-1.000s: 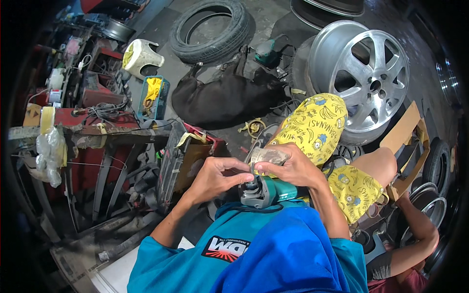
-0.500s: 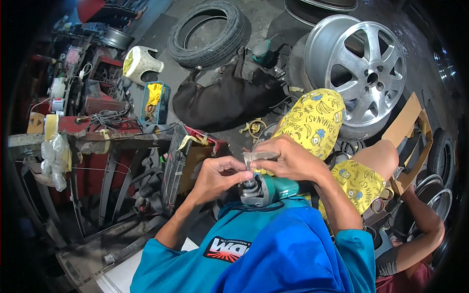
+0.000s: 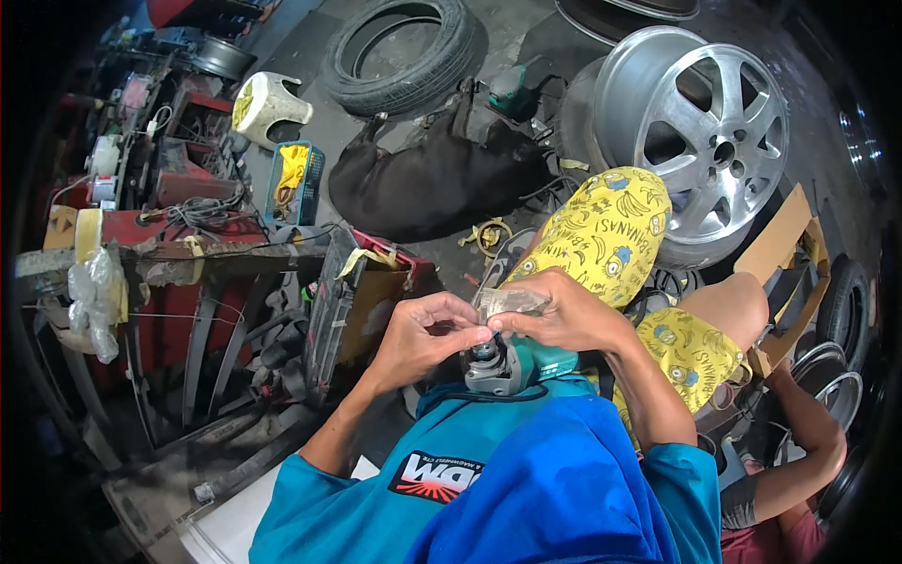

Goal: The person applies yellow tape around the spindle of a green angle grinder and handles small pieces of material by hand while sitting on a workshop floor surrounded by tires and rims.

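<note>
My right hand [image 3: 575, 312] pinches a thin greyish-tan sheet [image 3: 510, 301] between thumb and fingers. My left hand [image 3: 430, 331] is closed, thumb against fingertips, at the sheet's lower left edge; the two thumbs meet there. Just below the hands a green angle grinder [image 3: 526, 362] rests on my lap, its metal head towards the left, and neither hand grips it. Its black cord curves across my teal shirt. The sheet's exact kind does not show clearly.
Beyond my knees a black dog [image 3: 437, 183] lies on the floor, near a tyre [image 3: 404, 56]. A large alloy wheel [image 3: 719, 150] stands at the right, above an open cardboard box [image 3: 785, 254]. A metal rack [image 3: 197, 348] fills the left. Another person's arm [image 3: 808, 442] shows at lower right.
The sheet has turned, so more of its face shows above my thumbs. My hands have shifted slightly to the right, and the left fingers have moved in closer to the right thumb.
</note>
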